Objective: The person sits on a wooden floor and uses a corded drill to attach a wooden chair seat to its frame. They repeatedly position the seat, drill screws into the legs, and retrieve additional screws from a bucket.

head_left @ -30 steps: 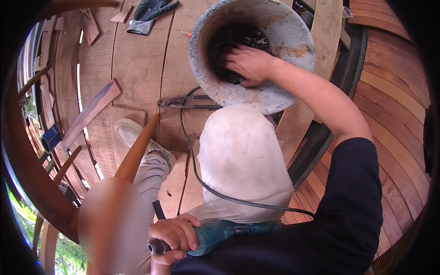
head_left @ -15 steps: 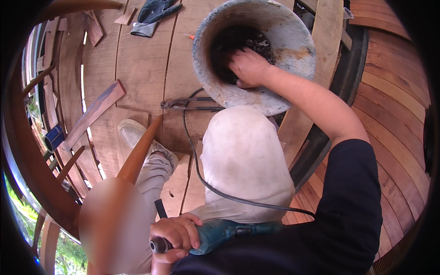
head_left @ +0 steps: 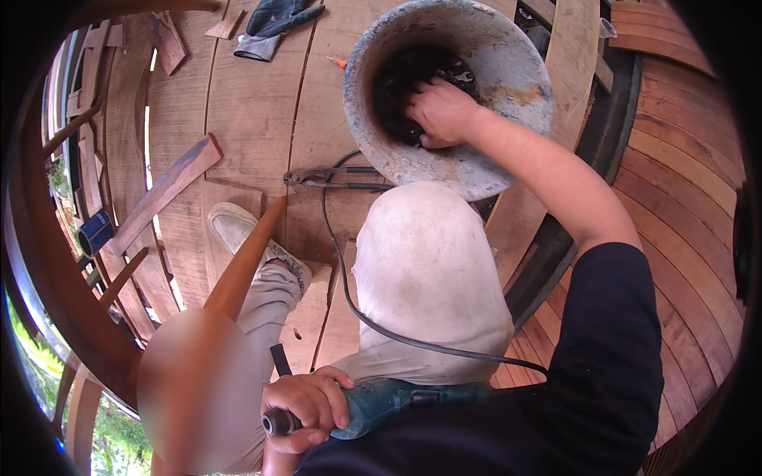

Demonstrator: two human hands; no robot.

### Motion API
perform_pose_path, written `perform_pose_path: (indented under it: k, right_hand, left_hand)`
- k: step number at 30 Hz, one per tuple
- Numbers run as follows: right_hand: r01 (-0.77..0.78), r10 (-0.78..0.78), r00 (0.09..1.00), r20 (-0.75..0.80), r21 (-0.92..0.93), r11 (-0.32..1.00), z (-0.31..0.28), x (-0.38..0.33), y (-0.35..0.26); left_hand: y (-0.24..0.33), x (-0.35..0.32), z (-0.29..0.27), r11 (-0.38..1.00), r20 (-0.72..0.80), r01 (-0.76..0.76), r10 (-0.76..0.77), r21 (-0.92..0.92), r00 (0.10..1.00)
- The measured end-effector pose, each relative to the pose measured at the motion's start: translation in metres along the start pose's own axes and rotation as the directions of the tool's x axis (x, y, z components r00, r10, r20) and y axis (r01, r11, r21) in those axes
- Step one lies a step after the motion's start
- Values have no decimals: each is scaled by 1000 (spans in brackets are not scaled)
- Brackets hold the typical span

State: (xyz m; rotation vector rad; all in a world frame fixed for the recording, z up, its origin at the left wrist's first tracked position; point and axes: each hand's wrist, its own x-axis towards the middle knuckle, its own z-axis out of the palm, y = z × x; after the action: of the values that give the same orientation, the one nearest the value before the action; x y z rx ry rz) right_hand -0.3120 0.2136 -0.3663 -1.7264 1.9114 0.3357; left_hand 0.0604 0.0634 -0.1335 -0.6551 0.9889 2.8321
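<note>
My left hand (head_left: 305,404) is closed around the front of a teal power drill (head_left: 381,406), just behind its dark chuck. The drill lies across my lap, its rear end against my dark shirt. My right hand (head_left: 444,113) reaches into a tilted, stained grey bucket (head_left: 520,87). Its fingers are bent down into the bucket's dark contents, and their tips are hidden. A metal wrench end (head_left: 463,77) shows beside the hand among other items too dark to name. A black cord (head_left: 421,346) runs over my light-trousered leg.
Long-handled pliers or cutters (head_left: 333,179) lie on the planks by the bucket. Farther left are a loose board (head_left: 167,194), a blue can (head_left: 96,232) and a grey-black glove (head_left: 274,28). A curved wooden rail (head_left: 246,258) rises at left. Gaps split the left-hand planks.
The view has shifted slightly, so the bucket and floor items appear a little farther right. My right hand has moved slightly within the bucket; my left hand keeps its hold on the drill.
</note>
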Motion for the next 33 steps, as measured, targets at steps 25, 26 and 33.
perform_pose_path:
  k: [25,26,33]
  right_hand:
    - [-181,215,920,-328,133,974,-4,-35,74]
    - [-196,242,906,-347,163,967,-5,-39,76]
    - [-202,435,672,-599,417,886,-24,-71,45]
  left_hand:
    - [-3,-3,-7,1000,12,-7,7,-9,1000]
    - [-3,-3,-8,1000,10,-11,11,-12,1000]
    - [-6,-6,-14,999,-3,-11,11,-47,1000]
